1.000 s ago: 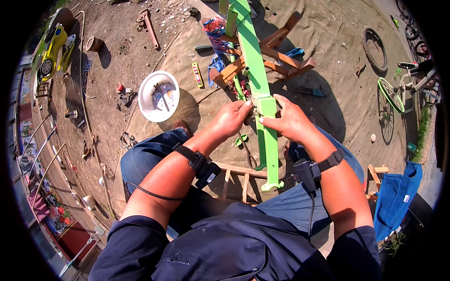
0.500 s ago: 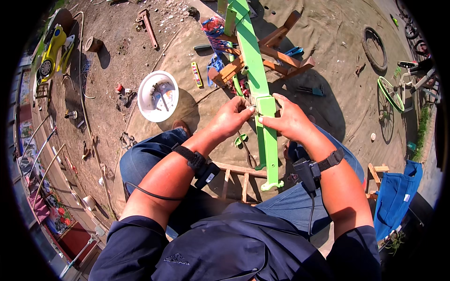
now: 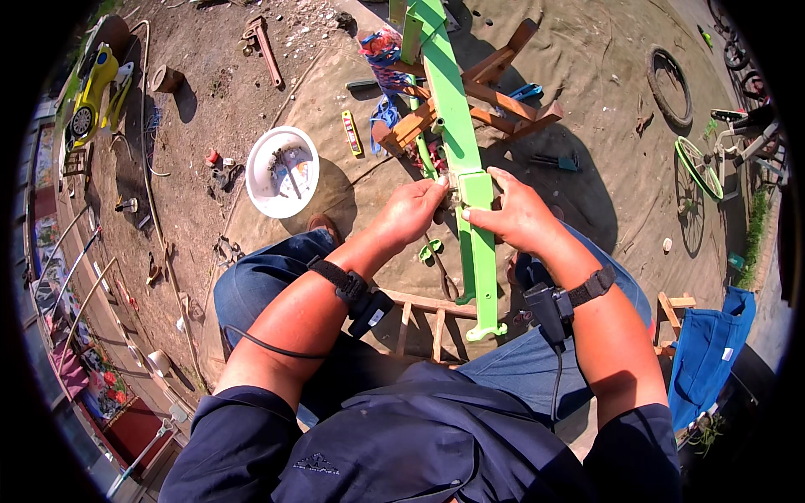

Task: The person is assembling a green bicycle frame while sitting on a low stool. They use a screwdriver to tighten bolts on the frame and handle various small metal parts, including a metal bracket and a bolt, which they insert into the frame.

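Observation:
A long bright green metal frame (image 3: 463,138) runs from the top of the view down between my knees, with a collar-like joint halfway along it. My right hand (image 3: 521,216) is closed round the right side of this joint, its thumb lying across the front. At the joint's left side my left hand (image 3: 411,211) is closed, thumb and fingers pressed together against a small metal part that I cannot make out. Beneath the upper frame stands a brown wooden stool or stand (image 3: 411,124), with a red and blue woven cloth or rope bundle (image 3: 381,52) beside it.
A white basin (image 3: 262,191) with small dark parts stands left of my hands, near a yellow spirit level (image 3: 351,132). A pipe wrench (image 3: 267,52) lies farther off. To the right are a tyre (image 3: 654,80), a bicycle (image 3: 721,159) and blue cloth (image 3: 708,356).
My left thumb has shifted slightly up and away from the small part at the joint. The right hand and the green frame stay almost in place.

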Motion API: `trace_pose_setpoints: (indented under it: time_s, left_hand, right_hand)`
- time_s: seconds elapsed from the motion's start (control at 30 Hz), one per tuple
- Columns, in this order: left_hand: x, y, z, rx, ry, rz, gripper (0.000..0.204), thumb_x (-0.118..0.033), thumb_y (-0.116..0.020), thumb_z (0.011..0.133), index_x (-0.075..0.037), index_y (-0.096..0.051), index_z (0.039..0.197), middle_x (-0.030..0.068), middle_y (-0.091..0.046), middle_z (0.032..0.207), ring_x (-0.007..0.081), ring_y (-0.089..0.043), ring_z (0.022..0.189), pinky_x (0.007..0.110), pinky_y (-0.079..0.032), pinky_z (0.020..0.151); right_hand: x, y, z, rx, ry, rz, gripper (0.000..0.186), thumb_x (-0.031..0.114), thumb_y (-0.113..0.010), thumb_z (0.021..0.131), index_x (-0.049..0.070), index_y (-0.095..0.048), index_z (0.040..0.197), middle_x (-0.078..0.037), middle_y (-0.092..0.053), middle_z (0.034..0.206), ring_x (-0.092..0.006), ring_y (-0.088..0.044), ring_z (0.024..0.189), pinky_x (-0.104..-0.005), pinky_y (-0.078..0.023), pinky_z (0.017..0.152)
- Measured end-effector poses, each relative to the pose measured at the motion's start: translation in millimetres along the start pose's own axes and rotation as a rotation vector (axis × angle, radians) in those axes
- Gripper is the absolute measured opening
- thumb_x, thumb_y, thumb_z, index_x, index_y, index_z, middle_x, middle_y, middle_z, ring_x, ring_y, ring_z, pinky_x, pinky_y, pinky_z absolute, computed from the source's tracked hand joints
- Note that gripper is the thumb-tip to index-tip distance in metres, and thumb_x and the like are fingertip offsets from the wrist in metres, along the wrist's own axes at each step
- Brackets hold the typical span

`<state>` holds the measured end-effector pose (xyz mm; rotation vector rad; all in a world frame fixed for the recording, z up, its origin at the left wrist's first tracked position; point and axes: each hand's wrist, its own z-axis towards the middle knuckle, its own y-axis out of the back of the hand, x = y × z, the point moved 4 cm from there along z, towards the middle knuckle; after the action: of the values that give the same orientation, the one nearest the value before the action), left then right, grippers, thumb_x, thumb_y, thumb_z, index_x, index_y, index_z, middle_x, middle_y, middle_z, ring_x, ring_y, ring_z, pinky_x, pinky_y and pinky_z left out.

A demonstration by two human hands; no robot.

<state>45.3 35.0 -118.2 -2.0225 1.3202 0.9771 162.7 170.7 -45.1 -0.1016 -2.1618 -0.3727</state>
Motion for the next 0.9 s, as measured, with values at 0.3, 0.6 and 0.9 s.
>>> trace_pose_setpoints:
  time_s: [0.3, 0.6, 0.9]
  left_hand:
    - [-5.5, -1.2, -1.9, -0.016, -0.051, 0.043, 0.027, -0.032, -0.054, 0.099, -0.006, -0.059, 0.094, -0.0035, -0.053, 0.072, 0.0052, -0.046, 0.063, 0.023, -0.038, 0.055]
    - [7.4, 0.0, 2.5, -0.086, -0.161, 0.070, 0.032, -0.033, -0.051, 0.100, -0.006, -0.060, 0.087, -0.0023, -0.053, 0.071, 0.0060, -0.048, 0.063, 0.023, -0.040, 0.056]
    - [1.2, -0.4, -2.4, -0.012, -0.052, -0.134, 0.032, -0.034, -0.051, 0.100, -0.006, -0.059, 0.086, -0.0017, -0.053, 0.069, 0.0060, -0.048, 0.061, 0.023, -0.037, 0.054]
  right_hand:
    - [-11.8, -1.9, 2.0, -0.129, 0.144, -0.007, 0.050, 0.025, -0.074, 0.073, -0.002, -0.059, 0.112, -0.013, -0.066, 0.101, -0.0183, -0.062, 0.092, -0.0323, -0.048, 0.084]
    - [-3.4, -1.3, 2.3, -0.037, 0.049, 0.002, 0.079, 0.028, -0.077, 0.073, -0.011, -0.040, 0.130, -0.019, -0.060, 0.116, -0.0196, -0.058, 0.106, -0.0307, -0.046, 0.091]
    - [0.9, -2.4, 0.5, -0.064, 0.090, -0.005, 0.064, 0.026, -0.076, 0.073, -0.006, -0.050, 0.121, -0.015, -0.063, 0.107, -0.0176, -0.060, 0.096, -0.0307, -0.048, 0.086]
